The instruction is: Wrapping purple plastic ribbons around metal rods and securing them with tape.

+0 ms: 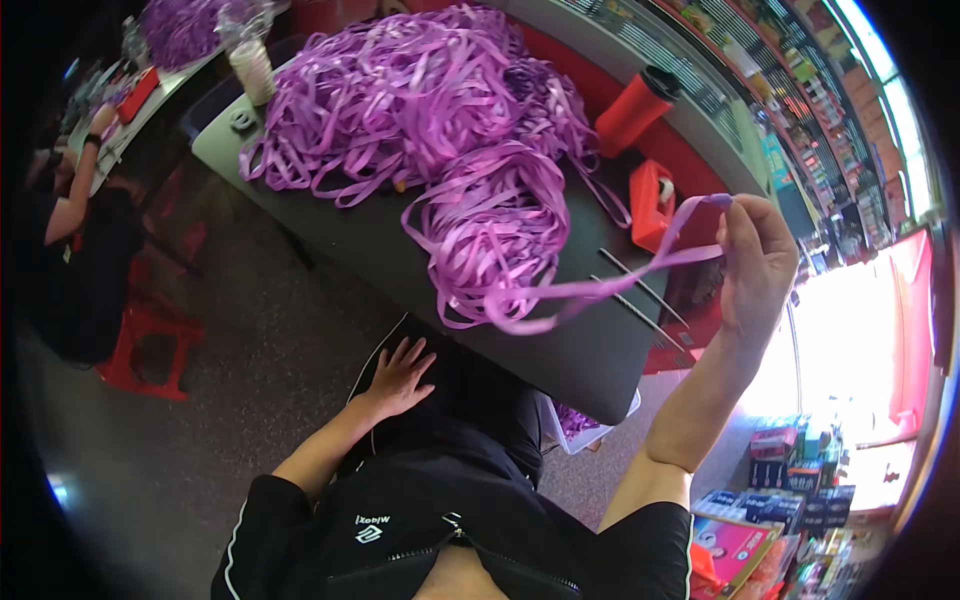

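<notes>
One long, flat purple fabric strap (655, 266) pinched in my right grip (757, 250), raised beside the dark-topped bench (375, 240); its loop hangs before a tangled heap of matching purple straps (400, 90). My left grip (400, 380) holds nothing, fingers spread on black trousers (470, 395). White logo and lettering (371, 528) on my black top (480, 490); print on stacked cardboard boxes (780, 500), right, mostly too small.

left hand (398, 383): low, palm down, splayed | right hand (757, 258): raised, pinching
</notes>
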A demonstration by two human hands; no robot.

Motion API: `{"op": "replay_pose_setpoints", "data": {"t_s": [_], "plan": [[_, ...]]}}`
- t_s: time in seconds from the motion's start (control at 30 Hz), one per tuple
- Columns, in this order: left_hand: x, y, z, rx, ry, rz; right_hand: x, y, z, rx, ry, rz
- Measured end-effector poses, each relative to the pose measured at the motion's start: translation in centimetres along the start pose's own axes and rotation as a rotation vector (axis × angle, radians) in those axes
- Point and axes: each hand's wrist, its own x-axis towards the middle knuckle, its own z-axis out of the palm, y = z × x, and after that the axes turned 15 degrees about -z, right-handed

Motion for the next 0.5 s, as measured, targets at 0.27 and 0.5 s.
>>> {"op": "replay_pose_setpoints", "data": {"t_s": [0.27, 0.5], "plan": [[0.5, 9.4, -17.0, -0.402, -0.627, 0.588, -5.3, -4.6, -6.1, -0.483, 0.010, 0.135], [3.2, 21.5, -23.7, -1.211, -0.373, 0.749, -11.6, -7.7, -7.6, -0.523, 0.152, 0.298]]}}
